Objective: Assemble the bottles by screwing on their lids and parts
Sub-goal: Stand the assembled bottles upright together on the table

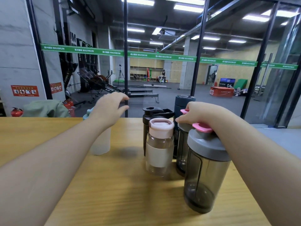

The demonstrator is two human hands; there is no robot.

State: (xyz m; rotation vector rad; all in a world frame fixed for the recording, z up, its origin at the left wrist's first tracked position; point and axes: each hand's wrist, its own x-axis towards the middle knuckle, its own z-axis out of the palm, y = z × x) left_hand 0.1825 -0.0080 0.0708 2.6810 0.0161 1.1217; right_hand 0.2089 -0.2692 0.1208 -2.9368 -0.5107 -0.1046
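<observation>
Several bottles stand together on the wooden table (114, 193). A clear bottle with a pale pink lid (159, 152) is in front of a black bottle (150, 112). A large smoky bottle with a grey lid and pink flap (206, 168) stands nearest. Behind it is a second smoky bottle (183, 149); my right hand (200, 115) lies over its lid with the fingers curled round the lid's edge. A dark blue tumbler (184, 101) stands at the back. My left hand (109, 108) hovers with straight fingers over a white translucent bottle (101, 142), hiding most of its teal top.
The table's far edge runs just behind the bottles, in front of a glass wall with black posts (125, 62). A green garment (45, 109) lies past the table's far left. The table's right edge slants down near my right forearm.
</observation>
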